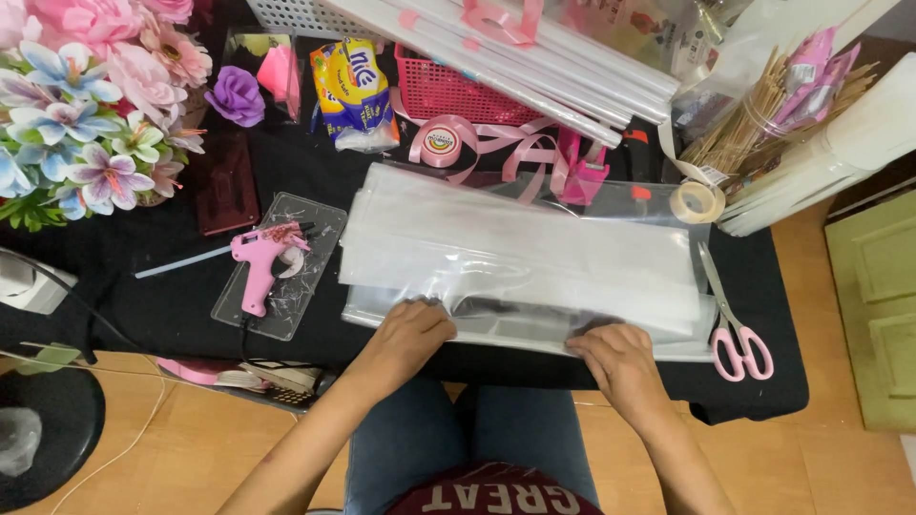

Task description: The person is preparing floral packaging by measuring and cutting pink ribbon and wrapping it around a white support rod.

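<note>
Clear plastic sheets [520,257] on black-clothed table [172,305] over wooden floor [830,458], near edge pinched by left hand [412,329] and right hand [615,355].

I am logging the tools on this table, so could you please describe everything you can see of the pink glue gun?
The pink glue gun is a small pistol-shaped tool of pink plastic with a pale trigger. It lies on its side on a clear plastic mat flecked with glue strands, nozzle towards the right, handle towards the table's near edge. A translucent glue stick juts from its back towards the left. A dark cord leaves the handle. Neither hand touches it; the left hand is the nearer.
</note>
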